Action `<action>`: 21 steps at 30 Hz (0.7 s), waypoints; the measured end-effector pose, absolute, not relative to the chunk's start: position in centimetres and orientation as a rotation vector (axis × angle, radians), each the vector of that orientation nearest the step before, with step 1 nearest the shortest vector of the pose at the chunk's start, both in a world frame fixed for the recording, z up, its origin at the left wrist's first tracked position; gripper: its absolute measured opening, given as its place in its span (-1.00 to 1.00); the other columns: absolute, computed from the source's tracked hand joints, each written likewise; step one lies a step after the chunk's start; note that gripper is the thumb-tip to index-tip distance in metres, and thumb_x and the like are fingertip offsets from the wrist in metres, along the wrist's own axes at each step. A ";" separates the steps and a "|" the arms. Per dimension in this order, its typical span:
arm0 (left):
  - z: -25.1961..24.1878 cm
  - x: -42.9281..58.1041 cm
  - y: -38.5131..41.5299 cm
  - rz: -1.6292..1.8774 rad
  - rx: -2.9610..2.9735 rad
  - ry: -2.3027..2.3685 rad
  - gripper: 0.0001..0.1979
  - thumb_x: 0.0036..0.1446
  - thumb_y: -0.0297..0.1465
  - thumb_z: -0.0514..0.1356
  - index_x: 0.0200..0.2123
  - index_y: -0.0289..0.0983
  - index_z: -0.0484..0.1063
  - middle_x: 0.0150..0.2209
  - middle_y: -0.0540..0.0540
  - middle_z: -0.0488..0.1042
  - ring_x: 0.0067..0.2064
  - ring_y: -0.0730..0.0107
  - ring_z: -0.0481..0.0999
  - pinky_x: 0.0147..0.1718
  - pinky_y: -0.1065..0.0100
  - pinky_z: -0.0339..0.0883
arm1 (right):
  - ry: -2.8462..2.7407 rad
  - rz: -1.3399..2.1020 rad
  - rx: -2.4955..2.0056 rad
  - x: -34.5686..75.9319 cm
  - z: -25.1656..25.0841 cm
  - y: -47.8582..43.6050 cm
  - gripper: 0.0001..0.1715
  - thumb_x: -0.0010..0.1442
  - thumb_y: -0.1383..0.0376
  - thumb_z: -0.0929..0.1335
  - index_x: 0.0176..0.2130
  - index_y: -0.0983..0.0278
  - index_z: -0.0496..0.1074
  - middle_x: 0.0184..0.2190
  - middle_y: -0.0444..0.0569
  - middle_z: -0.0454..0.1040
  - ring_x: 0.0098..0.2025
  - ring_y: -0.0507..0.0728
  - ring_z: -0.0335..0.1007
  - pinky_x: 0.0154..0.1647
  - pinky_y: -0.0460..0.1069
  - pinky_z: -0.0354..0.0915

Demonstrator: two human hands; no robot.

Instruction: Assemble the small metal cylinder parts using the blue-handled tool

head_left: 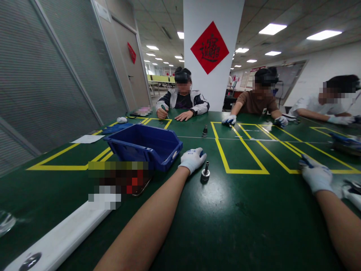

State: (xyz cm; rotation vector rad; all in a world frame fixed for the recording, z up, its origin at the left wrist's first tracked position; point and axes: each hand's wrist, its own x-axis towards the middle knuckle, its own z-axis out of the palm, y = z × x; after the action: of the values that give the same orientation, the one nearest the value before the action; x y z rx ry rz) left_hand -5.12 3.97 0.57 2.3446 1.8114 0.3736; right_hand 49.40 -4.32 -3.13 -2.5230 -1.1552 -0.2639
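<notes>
My left hand [193, 159], in a white glove with blue-coated fingers, rests on the green table with its fingers curled in. Whatever those fingers hold, if anything, is hidden. Just to its right stands a small metal part [205, 173], upright, with a round knurled base and a narrow stem; the hand is apart from it. To the left of this hand is a blue plastic bin [143, 145], its front corner close to the wrist. My right hand [316, 174], gloved the same way, lies far right with fingers bent; a dark blue patch shows at the fingertips, its contents unclear.
A second upright metal part [205, 131] stands farther back. Yellow tape [248, 171] marks rectangles on the table. A white bar-shaped object [64, 233] lies front left, and a paper sheet [88, 139] beyond the bin. Several people sit across the table, their hands on it.
</notes>
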 end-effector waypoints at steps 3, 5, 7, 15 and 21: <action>0.5 -5.1 4.0 0.373 2.343 1.813 -0.48 0.13 0.06 -0.10 0.00 -0.07 0.31 -0.08 -0.14 0.48 -0.07 0.13 0.46 -0.20 0.24 0.30 | -1.122 -0.210 -2.567 49.4 -3.1 -4.1 -0.32 0.10 -0.02 0.20 0.15 0.19 0.26 0.00 0.21 0.38 -0.04 0.41 0.34 -0.15 0.14 0.24; 0.6 -5.2 4.0 0.366 2.341 1.812 -0.48 0.13 0.06 -0.10 -0.01 -0.08 0.32 -0.10 -0.14 0.49 -0.08 0.14 0.46 -0.21 0.25 0.30 | -1.151 -0.210 -2.563 49.4 -3.2 -4.0 -0.30 0.11 -0.02 0.20 0.18 0.19 0.23 0.03 0.22 0.36 -0.02 0.42 0.33 -0.12 0.15 0.24; 0.6 -5.2 4.0 0.370 2.348 1.809 -0.48 0.13 0.06 -0.11 -0.02 -0.08 0.33 -0.12 -0.15 0.49 -0.09 0.14 0.47 -0.21 0.25 0.30 | -1.164 -0.211 -2.551 49.3 -3.3 -4.0 -0.28 0.11 -0.06 0.19 0.17 0.18 0.23 0.04 0.20 0.36 0.00 0.41 0.32 -0.11 0.13 0.24; 0.7 -5.1 3.9 0.379 2.325 1.820 -0.48 0.12 0.06 -0.09 -0.01 -0.08 0.32 -0.08 -0.15 0.48 -0.07 0.14 0.46 -0.19 0.25 0.29 | -1.192 -0.226 -2.551 48.3 -2.8 -4.5 -0.19 0.06 -0.16 0.19 0.17 0.17 0.22 0.03 0.17 0.37 -0.02 0.38 0.33 -0.15 0.13 0.26; 0.4 -5.2 4.2 0.393 2.360 1.807 -0.49 0.12 0.06 -0.10 -0.03 -0.07 0.33 -0.11 -0.14 0.49 -0.10 0.12 0.47 -0.23 0.23 0.31 | -1.236 -0.309 -2.518 47.6 -2.5 -4.8 -0.31 0.14 -0.10 0.12 0.12 0.16 0.28 0.05 0.16 0.36 -0.01 0.37 0.33 -0.19 0.12 0.25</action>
State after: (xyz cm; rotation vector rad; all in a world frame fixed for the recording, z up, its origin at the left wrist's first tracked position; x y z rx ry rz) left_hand -5.18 4.16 0.39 2.3603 1.8073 0.3933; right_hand 47.58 -4.81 -2.53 -2.5176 -1.2358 -0.3089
